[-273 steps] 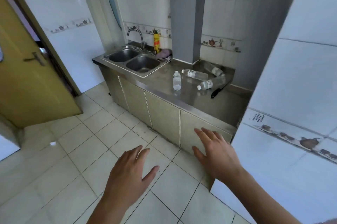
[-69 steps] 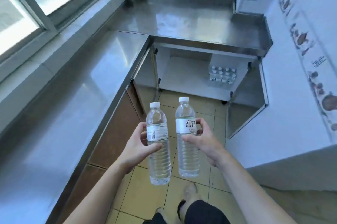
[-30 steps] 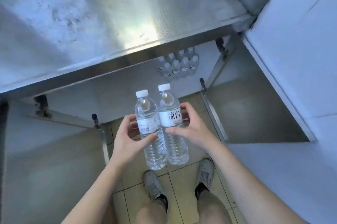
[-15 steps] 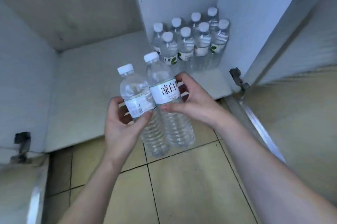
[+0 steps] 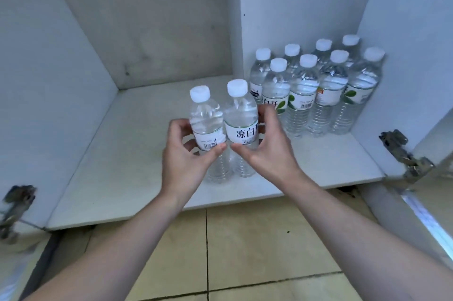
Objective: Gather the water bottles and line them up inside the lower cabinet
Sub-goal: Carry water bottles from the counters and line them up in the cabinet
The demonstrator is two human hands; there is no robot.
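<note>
While both arms reach into the open white lower cabinet (image 5: pixel 137 134), each hand grips one bottle. Left hand (image 5: pixel 182 161): fingers wrapped around a clear plastic water bottle with white cap and barcode label (image 5: pixel 208 129). Right hand (image 5: pixel 268 151): thumb and fingers closed on a clear plastic water bottle with white cap and black-character label (image 5: pixel 241 124). The two bottles are upright, side by side and touching, over the cabinet's white floor near its middle; whether their bases rest on it cannot be told. Behind and to the right, in the back right corner, a group of nine clear white-capped bottles (image 5: pixel 316 90) stands upright in two rows, just beside the right hand. Metal hinges (image 5: pixel 402 153) show at both door edges. Tan tiled floor (image 5: pixel 245 251) lies below.
</note>
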